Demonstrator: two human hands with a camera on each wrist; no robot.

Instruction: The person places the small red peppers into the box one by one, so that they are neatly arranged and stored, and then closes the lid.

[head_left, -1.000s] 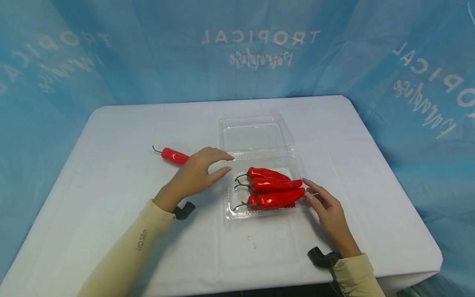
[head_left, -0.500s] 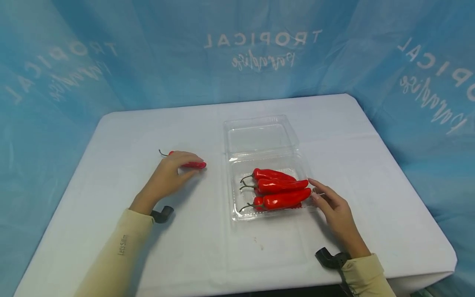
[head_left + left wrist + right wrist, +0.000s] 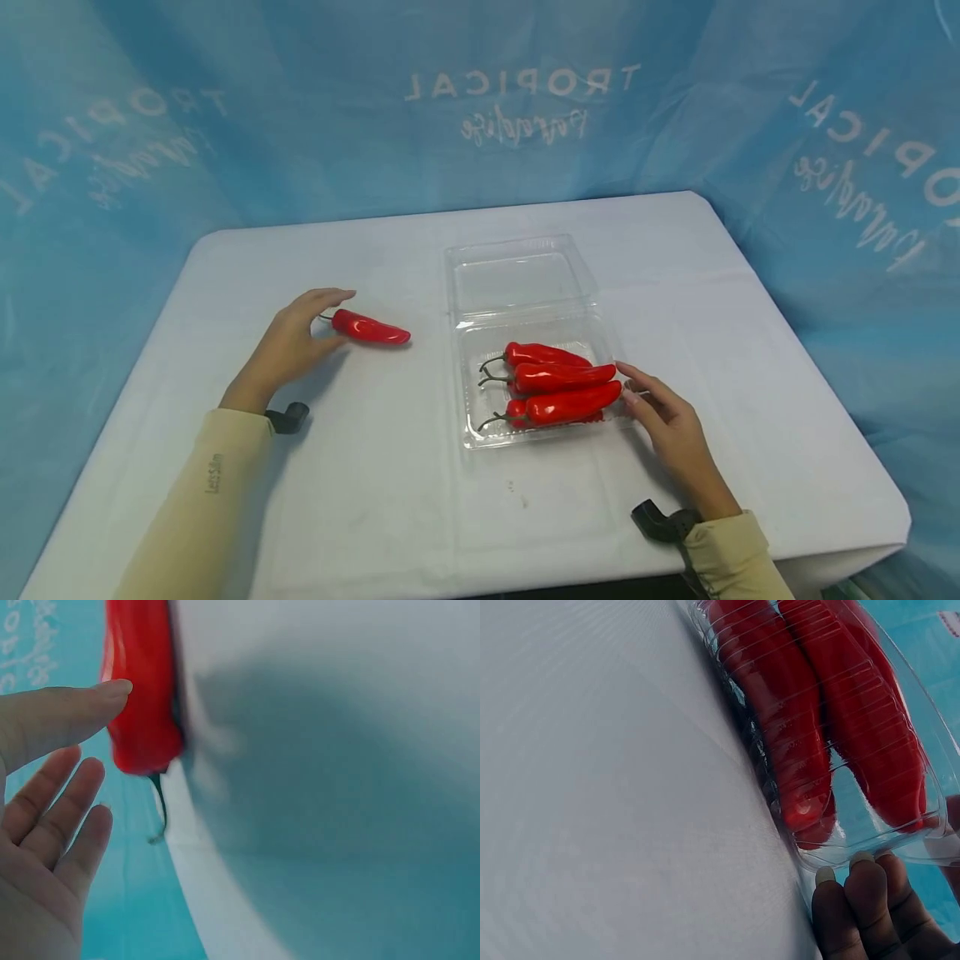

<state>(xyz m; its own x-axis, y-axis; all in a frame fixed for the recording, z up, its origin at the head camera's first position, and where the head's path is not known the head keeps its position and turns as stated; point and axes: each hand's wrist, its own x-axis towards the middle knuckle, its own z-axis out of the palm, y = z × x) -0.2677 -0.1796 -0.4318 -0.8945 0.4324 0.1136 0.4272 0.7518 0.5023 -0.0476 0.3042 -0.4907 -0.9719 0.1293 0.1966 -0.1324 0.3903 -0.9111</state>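
A single red chili pepper (image 3: 371, 328) lies on the white table at the left. My left hand (image 3: 288, 337) is at its stem end, thumb and fingers spread apart on either side; in the left wrist view the pepper (image 3: 142, 682) passes behind a fingertip, and I cannot tell whether they touch. A clear plastic clamshell box (image 3: 468, 429) stands with its lid (image 3: 517, 275) laid back. Several red chili peppers (image 3: 566, 379) are piled inside it, stems to the left. My right hand (image 3: 671, 433) holds the box's right rim, fingertips against the outside wall in the right wrist view.
A white cloth covers the table (image 3: 375, 500). Blue curtains (image 3: 337, 150) with lettering surround it at the back and sides. A dark band with a small camera sits on each wrist.
My left hand has moved left from beside the box, passing over the lone pepper to its stem end. That pepper is now uncovered. The right hand stays at the box's rim.
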